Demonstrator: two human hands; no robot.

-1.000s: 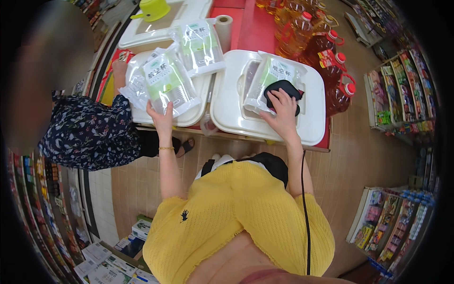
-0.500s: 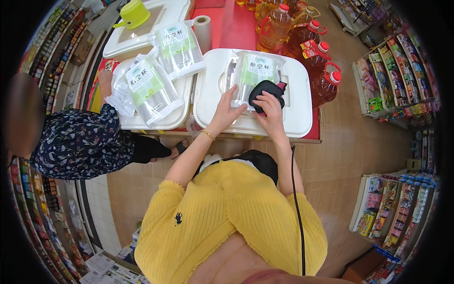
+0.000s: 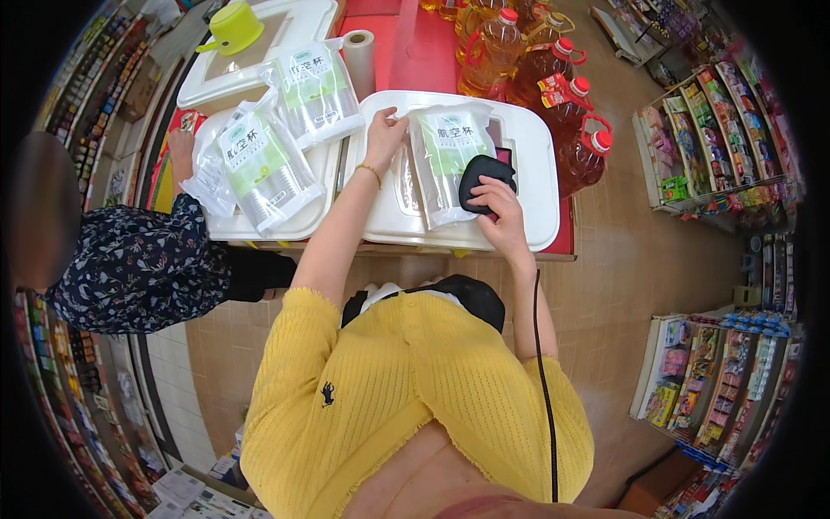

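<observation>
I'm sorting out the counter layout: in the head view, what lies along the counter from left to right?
Co-worker's hand → pack of cups → left hand → cup pack → right hand on black device → oil bottles.

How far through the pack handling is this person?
Looks done: one cup pack lies on the white tray. In hand: left hand grips its top corner, right hand presses a black handheld device against it. Left: two packs wait on the neighbouring tray.

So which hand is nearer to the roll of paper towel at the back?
Left. The left hand rests on the bag's top corner, just below the paper towel roll; the right hand holds a black scanner farther forward.
</observation>
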